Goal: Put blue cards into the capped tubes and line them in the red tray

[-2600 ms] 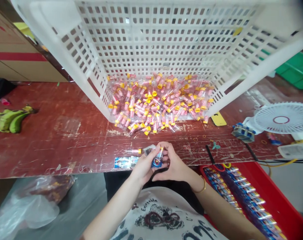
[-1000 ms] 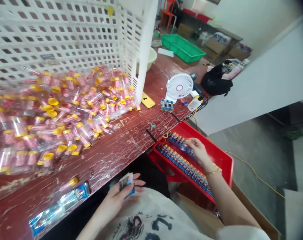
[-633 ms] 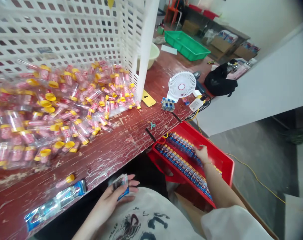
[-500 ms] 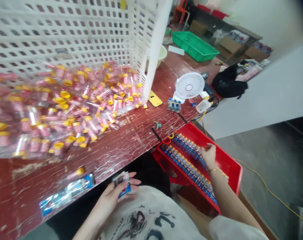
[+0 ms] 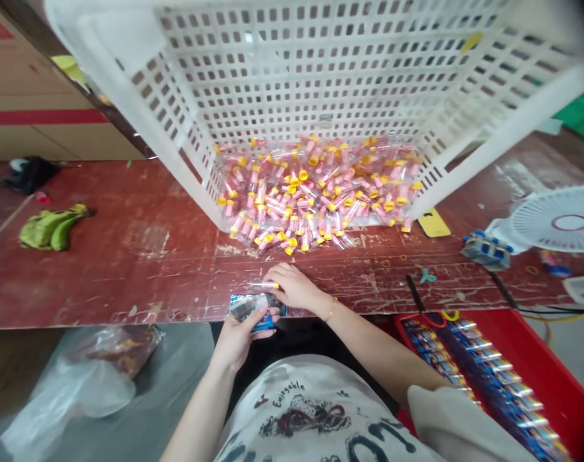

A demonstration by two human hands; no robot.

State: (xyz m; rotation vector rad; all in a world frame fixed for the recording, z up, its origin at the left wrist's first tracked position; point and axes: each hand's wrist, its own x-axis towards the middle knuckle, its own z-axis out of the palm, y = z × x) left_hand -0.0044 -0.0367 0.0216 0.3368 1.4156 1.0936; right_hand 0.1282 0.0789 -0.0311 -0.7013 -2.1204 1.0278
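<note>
My left hand (image 5: 241, 333) is closed around a small stack of cards or flat packets (image 5: 266, 328) with blue parts, at the table's front edge. My right hand (image 5: 294, 289) reaches in beside it, its fingers bent around the yellow-capped end of a small clear tube (image 5: 262, 285). Just below the tube a shiny blue wrapper (image 5: 241, 304) lies on the table, partly covered by my left hand. Many similar tubes with pink contents (image 5: 311, 199) are heaped in a white plastic crate (image 5: 321, 83) tipped towards me, and some spill onto the table.
A red tray (image 5: 523, 359) with rows of blue-labelled tubes stands low at the right. On the red table (image 5: 152, 269) are green bananas (image 5: 54, 228), a yellow phone-shaped object (image 5: 434, 222) and a white fan (image 5: 561, 221). A plastic bag (image 5: 80, 391) is below left.
The view has swung left. My right hand has left the red tray and come to the tube by the table edge. My left hand, still holding the stack, is now over the wrapper.
</note>
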